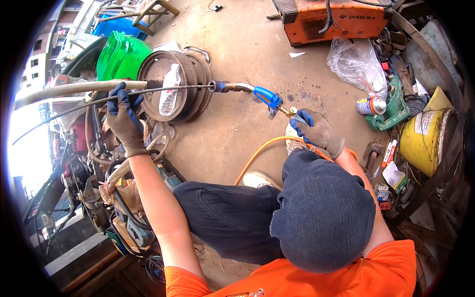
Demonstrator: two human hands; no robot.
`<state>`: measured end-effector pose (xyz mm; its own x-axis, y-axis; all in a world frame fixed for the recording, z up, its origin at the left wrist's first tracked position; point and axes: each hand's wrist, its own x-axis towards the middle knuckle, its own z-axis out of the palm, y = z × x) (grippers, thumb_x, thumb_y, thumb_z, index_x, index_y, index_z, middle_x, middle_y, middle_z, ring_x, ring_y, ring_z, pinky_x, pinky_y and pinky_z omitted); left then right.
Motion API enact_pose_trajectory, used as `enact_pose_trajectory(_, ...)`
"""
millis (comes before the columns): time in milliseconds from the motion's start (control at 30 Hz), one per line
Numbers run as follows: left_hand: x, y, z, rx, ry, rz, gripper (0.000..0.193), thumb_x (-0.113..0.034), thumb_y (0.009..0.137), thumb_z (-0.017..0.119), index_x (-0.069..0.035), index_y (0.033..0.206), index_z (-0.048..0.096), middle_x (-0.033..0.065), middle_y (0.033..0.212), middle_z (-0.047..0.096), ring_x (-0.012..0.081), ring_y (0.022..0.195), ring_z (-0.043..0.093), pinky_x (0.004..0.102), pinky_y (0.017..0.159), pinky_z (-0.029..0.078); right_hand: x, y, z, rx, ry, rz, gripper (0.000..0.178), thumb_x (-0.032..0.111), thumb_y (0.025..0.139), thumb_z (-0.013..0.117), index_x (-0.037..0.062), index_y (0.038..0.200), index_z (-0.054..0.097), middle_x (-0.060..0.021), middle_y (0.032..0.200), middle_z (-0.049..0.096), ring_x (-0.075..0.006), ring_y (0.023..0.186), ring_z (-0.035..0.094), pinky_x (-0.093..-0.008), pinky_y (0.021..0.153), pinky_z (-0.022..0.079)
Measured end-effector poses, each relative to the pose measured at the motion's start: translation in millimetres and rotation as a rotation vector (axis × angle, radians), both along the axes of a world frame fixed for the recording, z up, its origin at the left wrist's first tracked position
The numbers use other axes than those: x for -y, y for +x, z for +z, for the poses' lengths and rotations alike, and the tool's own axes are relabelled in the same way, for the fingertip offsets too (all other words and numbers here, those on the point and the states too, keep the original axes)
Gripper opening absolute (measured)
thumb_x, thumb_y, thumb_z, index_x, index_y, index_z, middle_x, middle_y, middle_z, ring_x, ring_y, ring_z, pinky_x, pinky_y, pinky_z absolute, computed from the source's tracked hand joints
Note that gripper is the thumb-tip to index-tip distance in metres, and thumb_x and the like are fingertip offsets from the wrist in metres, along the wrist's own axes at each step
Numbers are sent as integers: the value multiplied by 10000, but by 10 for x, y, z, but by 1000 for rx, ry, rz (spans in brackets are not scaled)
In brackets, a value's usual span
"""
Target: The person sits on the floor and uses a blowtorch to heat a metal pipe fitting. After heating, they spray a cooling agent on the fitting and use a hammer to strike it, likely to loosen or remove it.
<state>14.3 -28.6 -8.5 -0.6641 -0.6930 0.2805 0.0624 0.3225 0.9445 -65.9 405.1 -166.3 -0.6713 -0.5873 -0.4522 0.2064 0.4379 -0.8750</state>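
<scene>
My left hand (124, 116), in a brown glove with blue fingers, is closed around a long thin dark rod (183, 88). The rod crosses in front of a rusty wheel rim (190, 99), and its right end meets the nozzle of a gas torch (267, 97). The torch has a blue handle, brass fittings and a wide metal nozzle. My right hand (319, 131), gloved alike, is closed on its rear end by the brass valve. An orange hose (262, 152) runs below my right hand. No flame can be made out.
A thick wooden pole (69, 93) lies just above the rod. A clear plastic bottle (169, 91) is at the wheel rim. Beyond stand a green plastic container (121, 55) and an orange machine (341, 22). To the right are a spray can (371, 105) and a yellow bucket (420, 138).
</scene>
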Motion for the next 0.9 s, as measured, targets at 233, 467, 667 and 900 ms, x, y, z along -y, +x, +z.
enact_pose_trajectory(233, 12, 10, 3, 0, -10, -1, 279, -142, 1014, 593, 30, 1231, 619, 94, 1083, 683, 175, 854, 700, 299, 730, 625, -4, -2, -74, -8, -14, 11, 299, 312, 919, 649, 26, 1008, 636, -122, 778, 626, -216, 713, 607, -385, 690, 490)
enact_pose_trajectory(467, 0, 7, 9, 8, -21, 5, 277, -143, 1012, 596, 30, 1227, 621, 95, 1084, 684, 180, 861, 702, 299, 729, 625, -8, -3, -93, -6, -11, 10, 313, 325, 916, 659, 23, 995, 634, -116, 773, 622, -202, 710, 595, -376, 685, 487)
enact_pose_trajectory(667, 24, 14, 0, -2, -14, 0, 276, -144, 1012, 597, 32, 1223, 624, 97, 1074, 686, 178, 854, 702, 293, 724, 624, 8, -3, -46, -4, -10, 10, 301, 318, 921, 660, 24, 978, 631, -95, 758, 614, -183, 697, 580, -367, 668, 481)
enact_pose_trajectory(900, -11, -5, 5, 11, -32, 7, 274, -146, 1014, 594, 35, 1218, 628, 93, 1064, 686, 172, 845, 702, 291, 722, 626, 3, -12, -1, 10, -14, 3, 307, 318, 924, 658, 14, 957, 629, -73, 735, 603, -161, 677, 568, -350, 647, 476)
